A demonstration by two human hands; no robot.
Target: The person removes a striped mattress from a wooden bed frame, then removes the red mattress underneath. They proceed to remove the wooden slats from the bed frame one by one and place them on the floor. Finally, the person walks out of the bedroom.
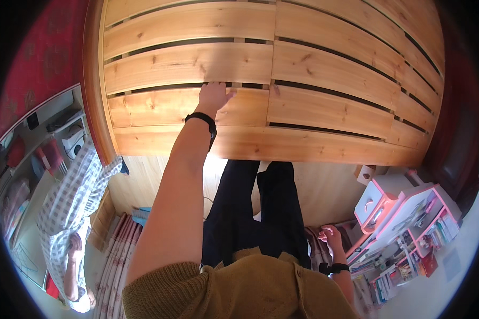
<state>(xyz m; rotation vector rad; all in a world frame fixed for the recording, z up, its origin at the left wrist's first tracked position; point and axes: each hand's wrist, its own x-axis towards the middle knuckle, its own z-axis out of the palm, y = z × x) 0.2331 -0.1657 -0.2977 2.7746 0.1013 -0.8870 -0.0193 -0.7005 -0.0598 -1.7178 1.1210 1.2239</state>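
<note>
Left hand [214, 97] hooks fingers into pale slatted-pine bed base [324, 106] gap, 12 o'clock | right hand [331, 236] loosely curled, empty, 4 o'clock | best gripped squarely.

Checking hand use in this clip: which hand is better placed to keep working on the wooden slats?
Left, probably. The left hand is already stretched out with fingers on a wooden slat at a gap, while the right hand hangs low beside the hip.

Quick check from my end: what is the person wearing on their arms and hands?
Both hands are bare, no gloves. The left hand has a black band on its wrist, and the forearm is uncovered up to a short olive-brown knitted sleeve at the shoulder. The right hand also has a black wristband with a small pale clasp.
</note>
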